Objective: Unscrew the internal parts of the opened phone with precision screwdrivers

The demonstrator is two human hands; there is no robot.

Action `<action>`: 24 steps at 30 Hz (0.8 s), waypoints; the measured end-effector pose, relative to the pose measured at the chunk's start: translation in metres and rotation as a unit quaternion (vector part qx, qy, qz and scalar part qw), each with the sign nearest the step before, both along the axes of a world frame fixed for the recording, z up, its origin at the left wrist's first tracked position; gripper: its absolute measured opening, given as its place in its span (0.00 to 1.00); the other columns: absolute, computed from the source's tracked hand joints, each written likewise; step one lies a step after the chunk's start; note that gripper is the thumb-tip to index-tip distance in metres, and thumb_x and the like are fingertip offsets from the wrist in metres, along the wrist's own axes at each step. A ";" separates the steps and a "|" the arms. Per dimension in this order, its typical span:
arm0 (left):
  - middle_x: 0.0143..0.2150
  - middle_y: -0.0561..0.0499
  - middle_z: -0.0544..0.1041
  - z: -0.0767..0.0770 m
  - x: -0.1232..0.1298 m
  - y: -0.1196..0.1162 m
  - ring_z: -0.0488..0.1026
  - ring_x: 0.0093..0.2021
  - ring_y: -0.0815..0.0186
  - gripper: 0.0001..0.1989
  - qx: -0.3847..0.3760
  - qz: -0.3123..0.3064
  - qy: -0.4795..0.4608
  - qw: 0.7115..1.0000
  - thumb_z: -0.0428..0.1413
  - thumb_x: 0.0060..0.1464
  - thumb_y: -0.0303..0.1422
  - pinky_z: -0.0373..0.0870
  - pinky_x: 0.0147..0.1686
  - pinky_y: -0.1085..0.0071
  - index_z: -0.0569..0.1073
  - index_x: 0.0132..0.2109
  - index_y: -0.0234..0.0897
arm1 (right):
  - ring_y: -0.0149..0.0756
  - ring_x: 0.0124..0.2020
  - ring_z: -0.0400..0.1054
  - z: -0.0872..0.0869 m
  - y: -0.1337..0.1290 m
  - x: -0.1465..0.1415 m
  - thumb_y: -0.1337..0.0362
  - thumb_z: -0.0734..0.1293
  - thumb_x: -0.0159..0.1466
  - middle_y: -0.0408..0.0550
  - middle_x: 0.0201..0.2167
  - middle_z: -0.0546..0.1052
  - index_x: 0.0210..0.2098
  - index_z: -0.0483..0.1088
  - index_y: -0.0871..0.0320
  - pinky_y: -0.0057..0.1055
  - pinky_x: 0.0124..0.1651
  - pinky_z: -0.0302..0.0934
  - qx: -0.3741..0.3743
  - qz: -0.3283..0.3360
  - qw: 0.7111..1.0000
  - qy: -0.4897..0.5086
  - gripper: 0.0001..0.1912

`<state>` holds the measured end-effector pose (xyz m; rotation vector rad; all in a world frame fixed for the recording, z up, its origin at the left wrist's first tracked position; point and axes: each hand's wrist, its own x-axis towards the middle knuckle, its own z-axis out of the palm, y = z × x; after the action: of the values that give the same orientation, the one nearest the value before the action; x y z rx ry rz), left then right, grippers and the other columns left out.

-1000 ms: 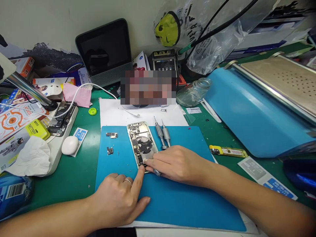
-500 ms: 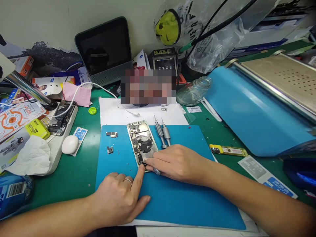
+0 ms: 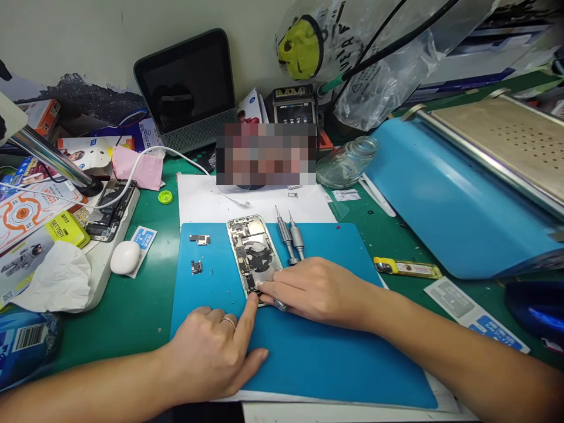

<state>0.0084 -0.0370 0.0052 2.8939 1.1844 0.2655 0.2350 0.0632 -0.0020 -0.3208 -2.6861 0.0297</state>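
Note:
An opened phone [image 3: 258, 258] lies on the blue mat [image 3: 308, 364], its inner parts showing. My left hand [image 3: 215, 346] rests at its lower end: the index finger is stretched out and touches the bottom edge, the thumb stands apart, the other fingers are curled, and nothing is held. My right hand [image 3: 317, 291] is closed over the lower right side of the phone, with the grey end of a screwdriver [image 3: 280, 305] poking out below the fingers; most of it is hidden. Beyond that hand lie two grey screwdrivers [image 3: 291, 235]. Small circuit parts [image 3: 196, 267] sit left of the phone.
A white cable [image 3: 211, 176] crosses to a white sheet [image 3: 198, 202] behind the mat. At left are a white earbud case [image 3: 124, 257] and another opened phone [image 3: 108, 214]. A glass jar [image 3: 348, 161], a yellow-capped tube [image 3: 408, 268] and a blue curved sheet [image 3: 440, 205] are at right.

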 end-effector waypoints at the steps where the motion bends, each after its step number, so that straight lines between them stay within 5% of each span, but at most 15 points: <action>1: 0.23 0.52 0.72 0.000 0.000 0.000 0.72 0.21 0.62 0.28 0.000 0.000 0.001 1.000 0.37 0.72 0.40 0.65 0.19 0.65 0.63 0.62 0.18 | 0.29 0.22 0.68 0.000 0.000 0.000 0.71 0.59 0.71 0.41 0.23 0.74 0.38 0.72 0.62 0.31 0.21 0.52 -0.001 0.000 1.000 0.001 0.11; 24: 0.23 0.52 0.72 -0.001 0.000 0.000 0.72 0.21 0.62 0.28 0.002 0.000 0.006 1.000 0.37 0.72 0.40 0.65 0.18 0.64 0.62 0.63 0.17 | 0.28 0.23 0.68 -0.003 -0.002 0.001 0.71 0.60 0.71 0.40 0.23 0.74 0.39 0.71 0.61 0.31 0.22 0.51 0.002 -0.006 1.000 -0.010 0.09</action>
<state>0.0088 -0.0370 0.0042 2.9016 1.1881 0.2521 0.2356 0.0617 -0.0046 -0.3378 -2.7035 0.0175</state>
